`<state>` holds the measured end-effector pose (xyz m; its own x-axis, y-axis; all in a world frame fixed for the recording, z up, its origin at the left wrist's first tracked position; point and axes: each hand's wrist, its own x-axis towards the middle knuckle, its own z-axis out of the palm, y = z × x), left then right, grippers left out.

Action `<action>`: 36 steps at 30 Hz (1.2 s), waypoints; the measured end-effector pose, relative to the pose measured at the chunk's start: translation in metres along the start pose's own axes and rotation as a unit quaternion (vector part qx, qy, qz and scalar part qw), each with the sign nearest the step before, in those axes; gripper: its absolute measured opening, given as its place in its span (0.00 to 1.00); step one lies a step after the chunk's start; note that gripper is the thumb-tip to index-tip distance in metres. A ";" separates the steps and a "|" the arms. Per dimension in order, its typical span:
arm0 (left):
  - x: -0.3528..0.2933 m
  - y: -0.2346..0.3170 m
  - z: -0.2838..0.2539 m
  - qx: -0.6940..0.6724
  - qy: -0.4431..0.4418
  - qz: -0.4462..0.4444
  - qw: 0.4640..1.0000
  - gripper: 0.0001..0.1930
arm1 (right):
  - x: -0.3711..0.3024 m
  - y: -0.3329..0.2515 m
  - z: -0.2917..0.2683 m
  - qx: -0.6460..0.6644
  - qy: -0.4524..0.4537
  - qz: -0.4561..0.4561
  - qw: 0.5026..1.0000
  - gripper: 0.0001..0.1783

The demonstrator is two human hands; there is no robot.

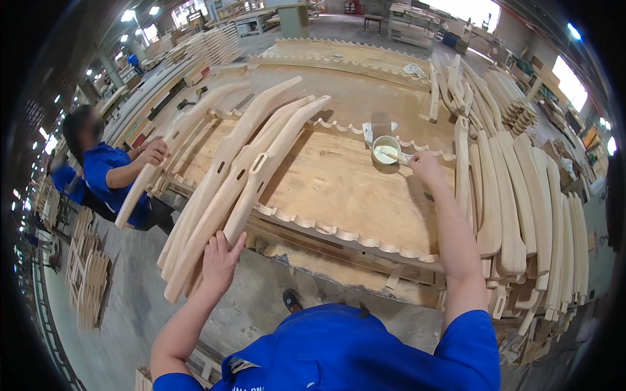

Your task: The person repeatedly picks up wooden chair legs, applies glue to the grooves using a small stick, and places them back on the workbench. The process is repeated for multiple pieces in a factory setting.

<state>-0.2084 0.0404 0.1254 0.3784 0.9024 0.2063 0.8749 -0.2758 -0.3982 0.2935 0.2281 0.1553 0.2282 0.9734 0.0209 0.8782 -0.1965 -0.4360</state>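
Several pale curved wooden legs with oval slots lie side by side across the scalloped rack at left. My left hand (220, 264) rests on the lower part of the nearest wooden leg (251, 176), its fingers stretched and thumb apart. Over the far side of the rack, my right hand (425, 166) is closed on a small brush (394, 156). The brush reaches into a round cup (378, 158) holding a whitish paste or liquid. Its bristle end is hard to make out.
The plywood bench (352, 182) carries scalloped strips (345, 233) along its edges. Curved wooden pieces (505, 202) are stacked at right. At left a co-worker (107, 163) in blue holds another wooden leg (137, 192). A white cloth (414, 70) lies farther back.
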 end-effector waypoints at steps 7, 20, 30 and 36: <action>0.061 -0.037 -0.071 -0.183 -0.098 -0.139 0.968 0.41 | -0.001 0.027 -0.005 0.016 0.006 0.005 1.000 0.13; 0.032 0.003 0.002 0.015 -0.010 0.013 1.000 0.41 | -0.006 -0.038 -0.029 -0.288 0.066 -0.144 0.944 0.10; 0.077 -0.002 -0.064 -0.707 -0.230 -0.249 0.621 0.41 | -0.027 0.041 0.018 0.106 0.099 -0.037 0.989 0.14; 0.033 0.055 -0.042 -0.601 -0.178 -0.250 0.738 0.29 | -0.038 0.041 0.035 0.222 0.110 -0.070 0.966 0.13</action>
<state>-0.1352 0.0414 0.1482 0.0014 0.9619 -0.2735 0.5944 0.2191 0.7737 0.3061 0.1872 0.1051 0.2464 0.9284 0.2781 0.6516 0.0537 -0.7567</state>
